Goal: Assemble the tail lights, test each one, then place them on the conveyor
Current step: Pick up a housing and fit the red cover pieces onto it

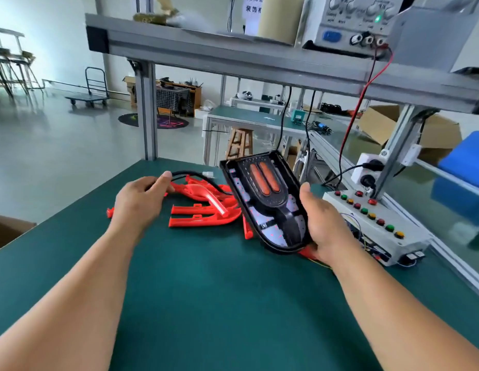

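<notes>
My right hand (322, 223) grips the near right edge of a black tail light housing (262, 199), held tilted above the green mat, its inside facing me with two orange strips. A black cable (198, 175) runs from the housing to the left and ends in a white connector (208, 174). My left hand (142, 200) pinches this cable between thumb and fingers. Under the cable and housing lies a pile of red lens parts (203, 210) on the table.
A grey test box with red, green and yellow buttons (372, 223) stands to the right of the green mat (206, 290). Beyond it runs the conveyor (420, 199) with a blue bin (466, 167). A power supply (353, 22) sits on the overhead shelf, red and black leads hanging down.
</notes>
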`<action>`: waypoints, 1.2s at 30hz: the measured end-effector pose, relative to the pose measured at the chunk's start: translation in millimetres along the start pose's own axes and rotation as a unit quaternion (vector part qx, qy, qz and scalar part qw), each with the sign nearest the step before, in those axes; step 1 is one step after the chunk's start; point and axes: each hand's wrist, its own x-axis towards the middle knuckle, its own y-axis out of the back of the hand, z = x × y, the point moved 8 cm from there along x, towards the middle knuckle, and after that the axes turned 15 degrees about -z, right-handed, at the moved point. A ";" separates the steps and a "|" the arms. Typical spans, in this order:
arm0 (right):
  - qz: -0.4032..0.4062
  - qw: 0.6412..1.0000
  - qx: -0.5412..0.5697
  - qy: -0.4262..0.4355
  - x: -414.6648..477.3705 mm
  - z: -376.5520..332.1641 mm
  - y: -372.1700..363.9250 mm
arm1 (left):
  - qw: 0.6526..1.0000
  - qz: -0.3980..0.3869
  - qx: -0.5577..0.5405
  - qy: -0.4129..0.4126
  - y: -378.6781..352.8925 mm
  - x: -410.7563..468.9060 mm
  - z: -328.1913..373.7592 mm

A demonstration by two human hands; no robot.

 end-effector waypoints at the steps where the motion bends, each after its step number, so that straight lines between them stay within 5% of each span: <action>1: -0.036 0.999 -0.033 -0.015 -5.1 2.0 3.5 | 0.999 -0.007 0.047 0.015 5.0 4.2 -3.0; 7: -0.200 0.949 -0.232 -0.080 -24.1 30.7 -23.0 | 0.927 -0.066 0.361 0.071 -1.8 4.8 4.8; 11: -0.232 0.912 -0.327 -0.087 -19.3 31.8 -31.7 | 0.928 -0.010 0.353 -0.121 -30.3 -19.3 58.5; 14: -0.263 0.902 -0.329 -0.096 -15.9 33.3 -33.5 | 0.919 -0.190 0.265 -0.223 -88.8 -41.6 75.3; 16: -0.271 0.899 -0.331 -0.091 -14.3 33.7 -33.9 | 0.890 -0.336 0.255 -0.171 -126.3 -53.1 57.1; 18: -0.233 0.901 -0.360 -0.070 -11.1 31.1 -27.0 | 0.890 -0.397 0.207 -0.091 -138.5 -56.2 35.1; 23: 0.046 0.945 -0.319 0.044 -10.5 5.1 26.6 | 0.926 -0.303 0.204 -0.098 -120.2 -45.2 36.5; 26: 0.129 0.891 -0.428 0.074 -20.3 -8.1 40.4 | 0.927 -0.247 0.236 -0.153 -113.9 -43.7 46.6; 29: 0.100 0.829 -0.550 0.024 -19.8 -2.0 41.1 | 0.934 -0.234 0.216 -0.160 -114.8 -43.6 43.8; 36: -0.023 0.766 -0.636 -0.090 -13.4 22.3 32.2 | 0.971 -0.220 0.000 -0.095 -108.3 -35.3 25.7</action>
